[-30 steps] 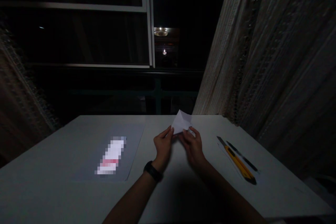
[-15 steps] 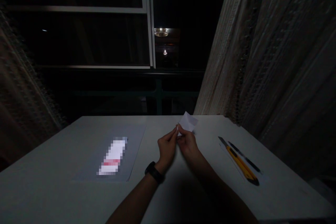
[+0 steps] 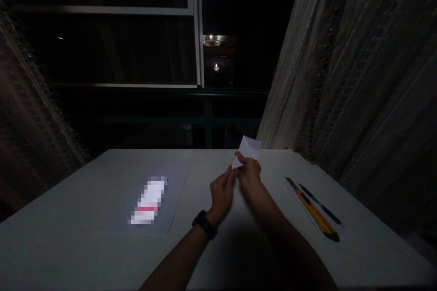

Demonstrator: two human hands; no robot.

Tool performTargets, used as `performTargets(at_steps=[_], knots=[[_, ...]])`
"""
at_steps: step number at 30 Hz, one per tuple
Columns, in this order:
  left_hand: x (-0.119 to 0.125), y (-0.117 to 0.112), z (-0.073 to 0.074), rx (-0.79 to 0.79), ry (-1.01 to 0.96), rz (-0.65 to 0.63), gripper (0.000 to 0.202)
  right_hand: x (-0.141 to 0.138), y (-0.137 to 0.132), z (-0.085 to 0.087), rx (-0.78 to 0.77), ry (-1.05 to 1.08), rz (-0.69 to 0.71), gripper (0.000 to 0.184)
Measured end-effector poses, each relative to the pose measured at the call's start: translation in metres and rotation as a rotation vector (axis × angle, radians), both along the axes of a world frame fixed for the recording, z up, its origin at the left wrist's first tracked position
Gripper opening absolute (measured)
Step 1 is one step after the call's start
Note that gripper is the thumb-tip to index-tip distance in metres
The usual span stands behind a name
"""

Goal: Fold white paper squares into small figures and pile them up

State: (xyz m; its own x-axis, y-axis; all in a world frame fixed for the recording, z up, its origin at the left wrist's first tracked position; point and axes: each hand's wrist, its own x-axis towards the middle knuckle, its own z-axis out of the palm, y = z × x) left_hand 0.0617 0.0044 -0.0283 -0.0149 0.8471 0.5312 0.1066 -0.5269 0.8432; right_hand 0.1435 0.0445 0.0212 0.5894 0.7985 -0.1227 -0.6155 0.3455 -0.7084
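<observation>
A small folded piece of white paper (image 3: 250,147) is held up over the far part of the white table (image 3: 259,259). My right hand (image 3: 250,173) grips it, the thumb lying across its near face and the fingers behind. With fingertips pinched together, my left hand (image 3: 221,191) holds the paper's lower left corner. A dark band is on my left wrist. The fingers behind the paper are hidden.
Left on the table, a bright pixelated object (image 3: 148,202) lies on a large paper sheet (image 3: 177,191). At right lie a yellow box cutter (image 3: 316,213) and a black pen (image 3: 321,204). Curtains (image 3: 290,63) hang beside a dark window.
My right hand has shifted up and its thumb now lies across the paper. The paper has risen a little, showing more of its lower left corner. My left hand stays near that corner.
</observation>
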Motion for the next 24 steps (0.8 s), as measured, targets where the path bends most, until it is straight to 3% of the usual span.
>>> performTargets(at_steps=[7, 15, 18, 24], knots=[[0.001, 0.003, -0.002, -0.134, -0.087, -0.051, 0.035, 0.009, -0.002, 0.003, 0.013, -0.132, -0.106, 0.029], [0.0, 0.002, 0.002, -0.147, -0.168, -0.056, 0.037, 0.005, -0.005, -0.008, 0.031, -0.134, -0.025, 0.028], [-0.001, 0.005, 0.006, -0.179, -0.169, -0.086, 0.035, 0.001, -0.008, -0.007, -0.001, -0.175, 0.045, 0.028], [-0.013, 0.024, 0.009, -0.32, -0.173, -0.262, 0.031, 0.005, -0.009, -0.009, -0.018, -0.337, 0.283, 0.034]])
